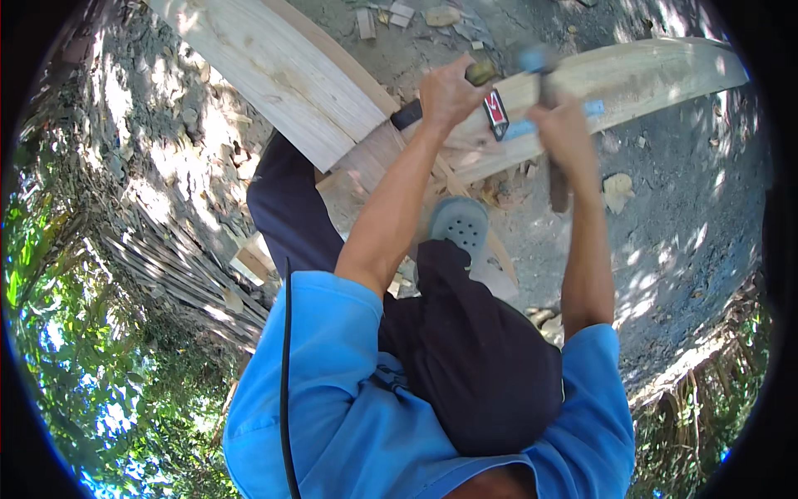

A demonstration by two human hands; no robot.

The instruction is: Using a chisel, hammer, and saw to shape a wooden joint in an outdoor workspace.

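My left hand (447,98) is closed around what looks like a chisel, whose yellowish-green handle end (480,73) sticks out past my fingers; its working end is hidden. My right hand (568,140) grips a hammer (558,187), blurred by motion, with its bluish head raised beside the chisel handle. Beneath both hands lies a long curved wooden board (657,79). On it rest a small red, white and black object (496,114) and a flat blue strip (593,107), partly covered by my right hand. A dark piece (406,115) shows beside my left hand.
A wide pale plank (274,71) runs from the upper left and meets the curved board. My clog-covered foot (460,223) stands close to the board. Wood offcuts (366,23) and chips lie on the dirt ground (665,195). Thin sticks (179,279) are piled at left.
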